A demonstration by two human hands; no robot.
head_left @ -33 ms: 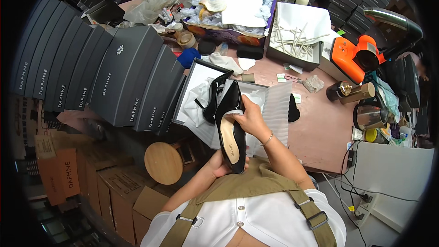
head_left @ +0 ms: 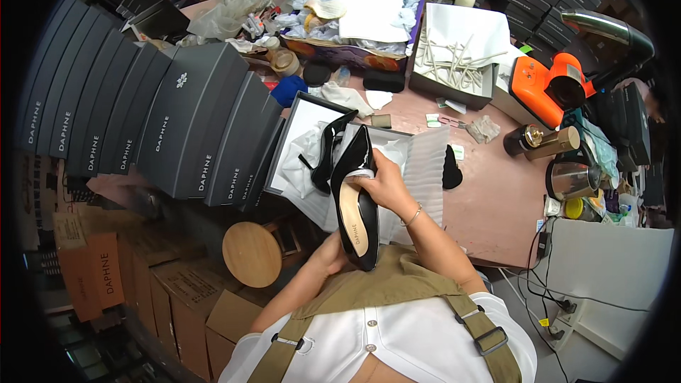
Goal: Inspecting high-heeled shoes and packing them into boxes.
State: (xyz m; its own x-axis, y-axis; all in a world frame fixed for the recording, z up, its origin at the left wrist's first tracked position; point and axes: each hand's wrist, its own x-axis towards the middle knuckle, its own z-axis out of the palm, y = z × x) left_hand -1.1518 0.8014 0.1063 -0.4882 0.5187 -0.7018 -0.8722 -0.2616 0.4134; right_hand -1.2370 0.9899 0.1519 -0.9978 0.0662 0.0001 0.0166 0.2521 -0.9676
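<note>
Fingers of right hand [head_left: 386,183] pinch black shoe [head_left: 351,209] at opening, between box [head_left: 286,133] and apron [head_left: 394,269], likely steadying it; left hand [head_left: 332,254] at heel end, fingers hidden, can't tell state. Second shoe [head_left: 328,152] in box, paper [head_left: 299,164] perhaps cushioning it.

Shoe in hand [head_left: 360,221]: black, glossy upper; pointed toe directed to the far side, rounded back end to the near side. Opening faces up, exposing a smooth beige insole with small dark print toward the back. A pale edge shows at the throat, behind the toe. The right hand [head_left: 385,181] grips the shoe along its right side, near the throat; the left hand [head_left: 331,252] is at the left of the back end, its fingers hidden. The shoe's heel and sole are out of sight.

Second shoe [head_left: 326,152]: black, glossy, to the far left of the first, lying in an open box [head_left: 321,101]; its thin heel points left.
</note>
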